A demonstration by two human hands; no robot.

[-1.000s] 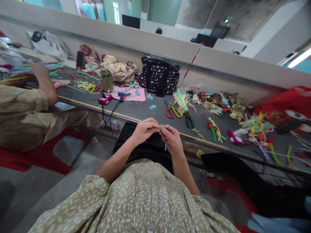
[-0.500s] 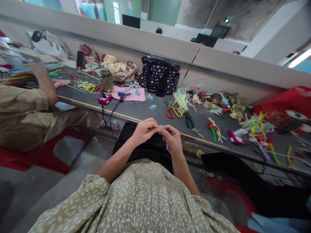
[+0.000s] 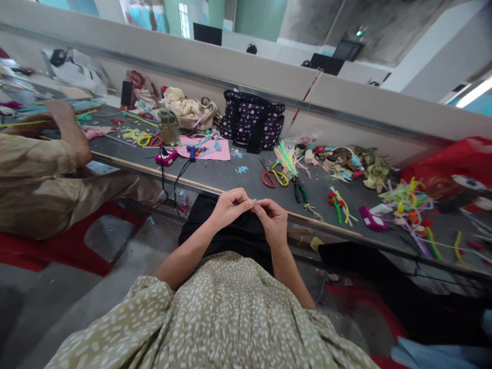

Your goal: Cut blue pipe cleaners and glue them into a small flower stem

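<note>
Both hands up in front of the lap, just near of the table edge (image 3: 215, 190). Left hand (image 3: 229, 207) and right hand (image 3: 274, 221) meet fingertip to fingertip, each narrowed to a pinch on a small light-blue piece (image 3: 254, 201), likely a short pipe cleaner, held between them in the air.

Step in hand, as I judge it: fine bending or twisting of the blue piece between the two pinches. Any further turn calls for one hand to hold firm while the other works the free end, with small moves and a grip close to the tip.

On the table beyond: red-and-yellow scissors (image 3: 273, 177), green-handled pliers (image 3: 300, 192), a sheaf of coloured pipe cleaners (image 3: 286, 152), and a dark spotted bag (image 3: 251, 120) farther back. A co-worker's arm (image 3: 71, 132) rests on the table at far left.

Hard to make out: only a speck of blue shows. The fingers cover its length and shape.
</note>
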